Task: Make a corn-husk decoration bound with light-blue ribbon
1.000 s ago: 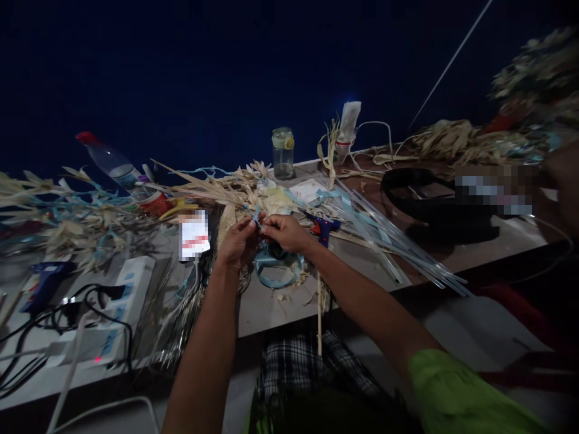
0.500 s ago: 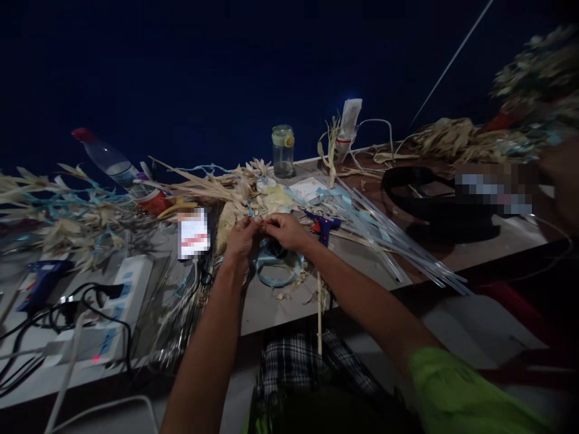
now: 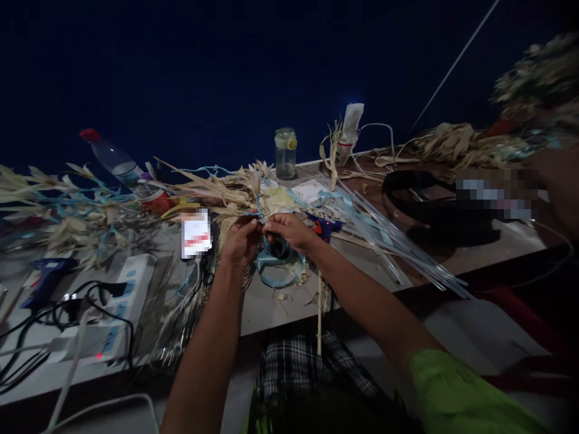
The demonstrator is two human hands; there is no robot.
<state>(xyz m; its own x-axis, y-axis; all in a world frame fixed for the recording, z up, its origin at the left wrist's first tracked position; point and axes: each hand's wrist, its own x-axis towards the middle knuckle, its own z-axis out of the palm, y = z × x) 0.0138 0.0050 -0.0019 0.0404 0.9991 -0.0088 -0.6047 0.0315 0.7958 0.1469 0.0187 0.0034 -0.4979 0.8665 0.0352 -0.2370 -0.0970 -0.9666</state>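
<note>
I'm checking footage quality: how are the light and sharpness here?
Head view: dim, backdrop nearly black; head view: phone screen glows brightest, though pixelated; head view: flowers at upper right blur into shadow; head view: blue stem between left hand and right hand looks soft.

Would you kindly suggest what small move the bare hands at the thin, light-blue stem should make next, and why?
Probably a slight twist by the right hand while the left hand steadies the thin, light-blue stem: both hands pinch close together at its lower part, and a pale, petal-shaped piece of dried husk stands at its top. How the stem ends between them is hidden.
</note>
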